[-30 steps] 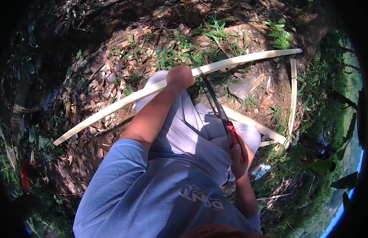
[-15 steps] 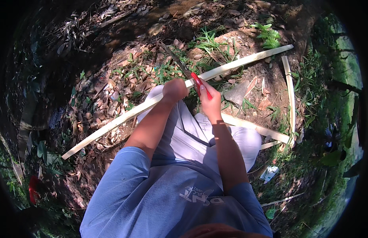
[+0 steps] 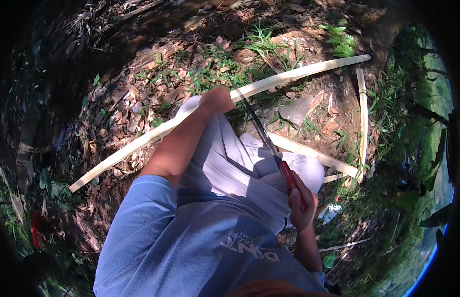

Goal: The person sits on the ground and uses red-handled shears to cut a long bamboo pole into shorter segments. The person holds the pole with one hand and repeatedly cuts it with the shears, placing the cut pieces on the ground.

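Note:
A long pale wooden strip (image 3: 135, 146) lies slantwise in front of me, from low on the left to high on the right, passing over my left knee. My left hand (image 3: 216, 101) is closed around it near its middle. In my right hand (image 3: 301, 204), close to my right thigh, is the red handle of a saw (image 3: 259, 126). Its narrow dark blade points up and away to the left, and the tip end meets the strip just right of my left fist. Teeth on the blade are too small to make out.
Another pale strip (image 3: 314, 154) lies beyond my right knee, its far end meeting an upright strip (image 3: 362, 119) on the right. A flat grey stone (image 3: 295, 111), dry leaves and green tufts (image 3: 262, 43) cover the ground ahead. A small white packet (image 3: 330, 213) lies at my right.
My right hand has drawn the saw back toward my body and to the right, so its handle is now well away from the strip. My left hand stays on the strip.

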A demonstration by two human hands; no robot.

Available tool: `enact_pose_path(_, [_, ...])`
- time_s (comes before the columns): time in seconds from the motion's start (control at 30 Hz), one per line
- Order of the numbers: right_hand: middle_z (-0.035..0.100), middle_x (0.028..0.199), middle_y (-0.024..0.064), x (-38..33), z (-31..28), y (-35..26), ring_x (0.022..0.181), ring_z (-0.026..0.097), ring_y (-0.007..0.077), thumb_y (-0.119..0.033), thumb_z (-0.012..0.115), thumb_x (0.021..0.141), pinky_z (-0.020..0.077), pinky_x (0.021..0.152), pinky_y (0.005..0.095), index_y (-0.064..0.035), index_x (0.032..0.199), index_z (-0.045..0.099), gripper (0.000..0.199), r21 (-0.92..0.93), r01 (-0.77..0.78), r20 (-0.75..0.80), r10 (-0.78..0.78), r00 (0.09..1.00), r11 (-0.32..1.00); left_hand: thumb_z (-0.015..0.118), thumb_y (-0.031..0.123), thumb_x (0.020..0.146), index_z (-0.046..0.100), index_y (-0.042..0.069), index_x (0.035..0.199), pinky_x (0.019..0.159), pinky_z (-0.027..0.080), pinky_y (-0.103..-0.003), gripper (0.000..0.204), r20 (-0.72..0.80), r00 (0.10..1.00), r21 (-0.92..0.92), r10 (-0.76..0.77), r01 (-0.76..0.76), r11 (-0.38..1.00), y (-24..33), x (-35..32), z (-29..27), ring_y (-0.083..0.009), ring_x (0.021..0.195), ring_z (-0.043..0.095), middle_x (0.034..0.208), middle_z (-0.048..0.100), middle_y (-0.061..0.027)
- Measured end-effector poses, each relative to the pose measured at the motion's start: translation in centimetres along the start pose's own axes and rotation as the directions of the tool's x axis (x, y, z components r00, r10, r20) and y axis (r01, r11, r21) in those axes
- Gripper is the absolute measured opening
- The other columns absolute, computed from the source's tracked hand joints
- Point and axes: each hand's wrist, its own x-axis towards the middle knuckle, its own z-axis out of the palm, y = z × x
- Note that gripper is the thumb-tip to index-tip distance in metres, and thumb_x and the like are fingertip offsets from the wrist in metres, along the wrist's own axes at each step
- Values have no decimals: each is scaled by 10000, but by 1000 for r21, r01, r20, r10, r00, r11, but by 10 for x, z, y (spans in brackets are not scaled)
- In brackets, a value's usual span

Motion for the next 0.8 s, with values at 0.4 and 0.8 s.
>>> enact_pose_path(0.4, [800,967,219,213,169,25,793,797,279,-162,628,1076,575,704,375,11,1365,728,351,91,240,-164,-223,961,967,760,302,852,821,82,954,824,651,-460,250,-144,984,78,-102,114,990,19,-14,2,-355,876,811,947,814,-167])
enact_pose_path(0.8, [793,1199,228,196,167,31,1078,756,212,-180,614,1112,565,946,331,54,1395,687,374,261,187,-120,-160,980,947,773,206,858,750,29,950,802,650,-481,201,-230,973,118,-31,59,991,19,-27,10,-370,900,808,952,801,-199])
